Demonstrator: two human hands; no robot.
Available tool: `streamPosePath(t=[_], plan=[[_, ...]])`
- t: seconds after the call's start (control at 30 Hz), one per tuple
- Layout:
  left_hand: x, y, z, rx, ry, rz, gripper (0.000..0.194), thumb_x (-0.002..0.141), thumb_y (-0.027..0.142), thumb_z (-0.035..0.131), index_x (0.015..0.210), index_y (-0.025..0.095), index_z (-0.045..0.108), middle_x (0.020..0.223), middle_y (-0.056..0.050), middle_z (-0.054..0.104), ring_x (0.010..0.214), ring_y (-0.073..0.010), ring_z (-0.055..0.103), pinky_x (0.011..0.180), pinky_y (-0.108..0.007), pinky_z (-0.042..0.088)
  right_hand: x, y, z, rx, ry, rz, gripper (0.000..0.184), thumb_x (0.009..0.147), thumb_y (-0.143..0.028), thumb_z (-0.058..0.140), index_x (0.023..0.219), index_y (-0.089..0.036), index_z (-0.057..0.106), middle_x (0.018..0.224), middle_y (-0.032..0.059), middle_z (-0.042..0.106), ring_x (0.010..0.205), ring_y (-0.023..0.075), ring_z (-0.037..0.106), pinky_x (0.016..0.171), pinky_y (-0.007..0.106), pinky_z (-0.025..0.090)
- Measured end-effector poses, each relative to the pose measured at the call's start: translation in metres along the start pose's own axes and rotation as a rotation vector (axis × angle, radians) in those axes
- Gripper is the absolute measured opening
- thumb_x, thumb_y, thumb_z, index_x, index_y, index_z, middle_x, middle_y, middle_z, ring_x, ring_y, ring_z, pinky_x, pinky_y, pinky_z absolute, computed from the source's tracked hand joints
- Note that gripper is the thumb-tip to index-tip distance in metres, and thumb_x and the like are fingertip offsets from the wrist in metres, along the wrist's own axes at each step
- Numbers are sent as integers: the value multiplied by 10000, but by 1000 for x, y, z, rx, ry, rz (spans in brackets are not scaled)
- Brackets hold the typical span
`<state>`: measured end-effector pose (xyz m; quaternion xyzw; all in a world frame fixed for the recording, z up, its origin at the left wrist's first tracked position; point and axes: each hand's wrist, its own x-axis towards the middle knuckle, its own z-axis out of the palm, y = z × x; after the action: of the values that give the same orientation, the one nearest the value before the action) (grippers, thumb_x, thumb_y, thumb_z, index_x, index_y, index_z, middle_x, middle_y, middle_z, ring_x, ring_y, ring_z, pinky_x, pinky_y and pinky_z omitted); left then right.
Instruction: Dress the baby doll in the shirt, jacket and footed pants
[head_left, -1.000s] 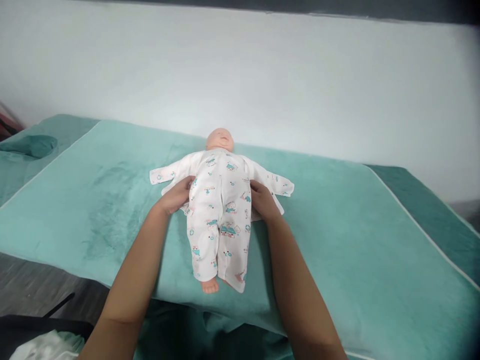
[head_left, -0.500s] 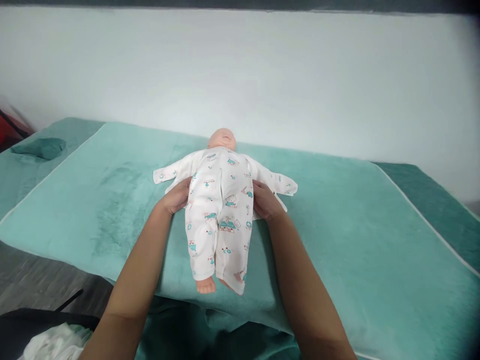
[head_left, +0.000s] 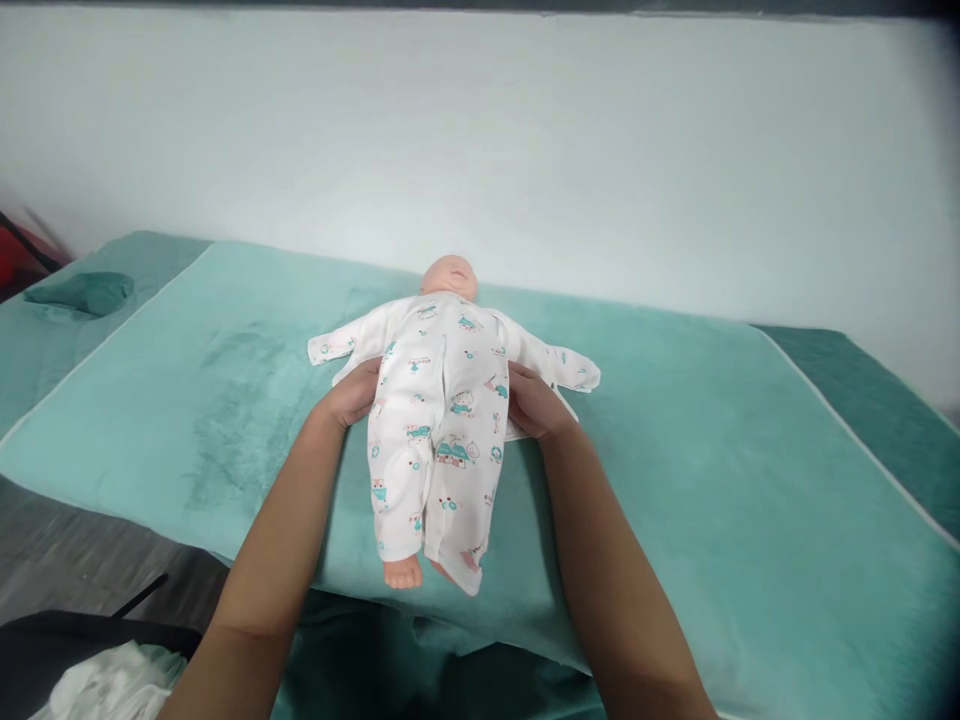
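Observation:
A baby doll (head_left: pixel 450 277) lies face up on the padded table, its head toward the wall and its feet toward me. White printed baby trousers (head_left: pixel 442 400) cover its front from near the neck to the ankles. A matching white top (head_left: pixel 559 362) spreads its long sleeves out to both sides. My left hand (head_left: pixel 354 393) grips the doll's left-hand side at waist height in the picture; my right hand (head_left: pixel 538 400) holds the opposite side. The fingers of both hands disappear beneath the doll and clothes. One bare foot (head_left: pixel 403 573) sticks out of a trouser leg; the other is mostly covered.
A light green plush cover (head_left: pixel 712 470) spreads over the table, which backs onto a pale wall (head_left: pixel 480 150). A small dark green cushion (head_left: pixel 82 294) lies at the far left. Crumpled white cloth (head_left: pixel 112 685) rests on something black at the lower left.
The doll's legs have swung slightly to the left, and its head sits a little farther right in the picture. Both hands keep their places at its sides.

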<state>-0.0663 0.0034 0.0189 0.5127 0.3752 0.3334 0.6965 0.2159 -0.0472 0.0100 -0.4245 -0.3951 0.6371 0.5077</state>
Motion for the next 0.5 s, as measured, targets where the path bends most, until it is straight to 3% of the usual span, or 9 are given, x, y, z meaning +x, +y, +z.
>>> streamPosePath(t=[0.23, 0.5], plan=[[-4, 5, 0, 12, 57, 43, 544, 653, 373, 885, 1135, 144, 782, 1077, -125, 804, 1169, -364, 689, 1089, -498, 511, -5, -3, -6, -58, -132, 15, 379, 681, -315, 910, 1037, -236, 808, 1032, 47, 815, 1045, 261, 748, 948, 410, 588], [-5, 4, 3, -2, 41, 34, 526, 643, 331, 874, 1137, 175, 780, 1059, -99, 808, 1183, -373, 676, 1053, -495, 532, 1, 6, -3, -61, -59, 24, 353, 617, -357, 938, 913, -214, 811, 957, 52, 818, 921, 252, 761, 904, 427, 599]])
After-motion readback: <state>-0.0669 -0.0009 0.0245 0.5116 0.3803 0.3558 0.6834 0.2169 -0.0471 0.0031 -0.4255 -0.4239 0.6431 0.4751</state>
